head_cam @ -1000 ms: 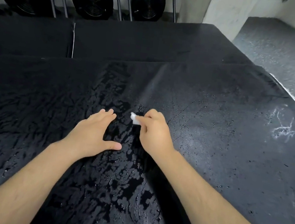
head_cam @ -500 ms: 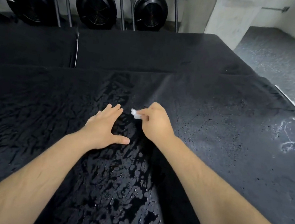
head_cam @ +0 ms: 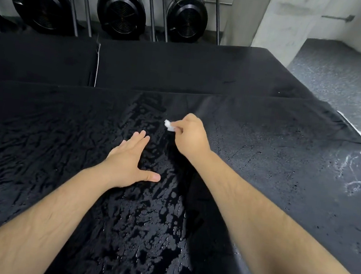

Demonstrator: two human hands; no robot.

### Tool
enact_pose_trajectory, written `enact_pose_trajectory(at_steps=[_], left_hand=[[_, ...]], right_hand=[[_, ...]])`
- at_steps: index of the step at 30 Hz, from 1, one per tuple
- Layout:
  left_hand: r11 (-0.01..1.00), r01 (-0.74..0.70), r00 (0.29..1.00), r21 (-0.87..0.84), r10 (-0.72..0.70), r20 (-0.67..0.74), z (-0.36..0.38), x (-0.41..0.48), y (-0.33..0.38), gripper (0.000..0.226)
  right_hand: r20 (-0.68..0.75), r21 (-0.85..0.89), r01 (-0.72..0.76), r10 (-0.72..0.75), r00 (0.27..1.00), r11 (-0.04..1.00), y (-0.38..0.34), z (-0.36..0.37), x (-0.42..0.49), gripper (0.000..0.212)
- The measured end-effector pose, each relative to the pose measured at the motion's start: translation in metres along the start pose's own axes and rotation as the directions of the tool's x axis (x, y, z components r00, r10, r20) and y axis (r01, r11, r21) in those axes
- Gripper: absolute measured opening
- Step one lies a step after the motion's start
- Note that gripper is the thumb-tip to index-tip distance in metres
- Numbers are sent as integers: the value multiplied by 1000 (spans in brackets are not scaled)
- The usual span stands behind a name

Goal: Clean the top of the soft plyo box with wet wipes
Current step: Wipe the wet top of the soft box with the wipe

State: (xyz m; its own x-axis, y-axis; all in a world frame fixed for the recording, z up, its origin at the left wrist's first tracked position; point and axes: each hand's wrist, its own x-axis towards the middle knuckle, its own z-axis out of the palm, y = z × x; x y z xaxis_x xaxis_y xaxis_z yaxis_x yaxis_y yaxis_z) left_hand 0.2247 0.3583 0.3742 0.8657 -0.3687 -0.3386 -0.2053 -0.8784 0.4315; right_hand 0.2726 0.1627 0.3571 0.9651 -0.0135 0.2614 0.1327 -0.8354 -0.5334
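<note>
The black soft plyo box (head_cam: 273, 171) fills most of the view; its top is glossy and wet on the left and centre, dull and dusty grey on the right. My right hand (head_cam: 192, 136) is closed on a small crumpled white wet wipe (head_cam: 169, 125), which sticks out to the left of my fingers and touches the box top near its far edge. My left hand (head_cam: 129, 163) lies flat on the wet surface, fingers together and thumb spread, just below and left of the wipe.
White scuff marks (head_cam: 357, 172) sit near the box's right edge. Two more black boxes (head_cam: 183, 69) lie behind it. Three black round fans (head_cam: 121, 12) and metal bars stand along the back wall. Grey speckled floor (head_cam: 352, 85) lies to the right.
My right hand has slid the wipe farther from me toward the far edge of the box. My left hand has shifted forward with it, and the view has tilted upward.
</note>
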Motion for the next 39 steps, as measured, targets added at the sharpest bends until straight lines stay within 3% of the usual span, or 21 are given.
enact_pose_trajectory(at_steps=[3, 7, 9, 13, 14, 16, 18, 19, 22, 25, 27, 31, 33, 36, 39], left_hand=[[1000, -17, 1000, 11, 17, -11, 0, -1, 0, 118], [999, -8, 1000, 33, 8, 13, -3, 1, 2, 118], [995, -3, 999, 99, -1, 42, -6, 5, 3, 122], [967, 37, 991, 253, -68, 114, -33, 20, 13, 114], [966, 55, 989, 253, -88, 121, -43, 27, 17, 105], [966, 81, 990, 244, -107, 96, -60, 41, 22, 94], [958, 78, 995, 275, -91, 35, -62, 59, 25, 102], [954, 68, 997, 292, -78, 22, -60, 67, 26, 109], [967, 39, 992, 253, -67, 106, -55, 84, 26, 121], [972, 49, 985, 229, -85, 150, -56, 89, 21, 124], [967, 46, 987, 250, -83, 140, -54, 90, 20, 124], [956, 35, 990, 292, -74, 123, -49, 91, 21, 122], [958, 49, 989, 281, -86, 118, -49, 92, 22, 123], [964, 69, 987, 256, -103, 123, -47, 92, 20, 123], [970, 82, 988, 231, -109, 107, -45, 91, 18, 123]], right_hand=[[28, -61, -3, 4, 1000, 998, -12, 7, -4, 31], [109, 11, 290, -289, 951, 957, -20, 16, -37, 28], [106, -42, 235, -229, 968, 971, -4, 10, -14, 28], [104, -110, -111, 122, 987, 988, 25, 3, 41, 22], [121, -145, -115, 133, 984, 983, 26, 4, 43, 23], [174, -226, 24, 16, 985, 974, 15, 6, 29, 30], [233, -202, 195, -146, 961, 960, 13, 7, 11, 36], [250, -190, 210, -160, 955, 959, 15, 4, 10, 34], [199, -188, 66, -28, 980, 980, 35, -3, 51, 44], [90, -198, -180, 200, 976, 964, 45, -8, 79, 17], [37, -194, -138, 148, 988, 971, 38, 2, 72, 21], [124, -185, 130, -108, 986, 974, 17, 7, 46, 37], [87, -201, 57, -41, 995, 978, 24, -5, 68, 37], [8, -190, -165, 170, 985, 968, 35, -10, 97, 35], [-22, -157, -122, 120, 992, 980, 16, 5, 82, 27]])
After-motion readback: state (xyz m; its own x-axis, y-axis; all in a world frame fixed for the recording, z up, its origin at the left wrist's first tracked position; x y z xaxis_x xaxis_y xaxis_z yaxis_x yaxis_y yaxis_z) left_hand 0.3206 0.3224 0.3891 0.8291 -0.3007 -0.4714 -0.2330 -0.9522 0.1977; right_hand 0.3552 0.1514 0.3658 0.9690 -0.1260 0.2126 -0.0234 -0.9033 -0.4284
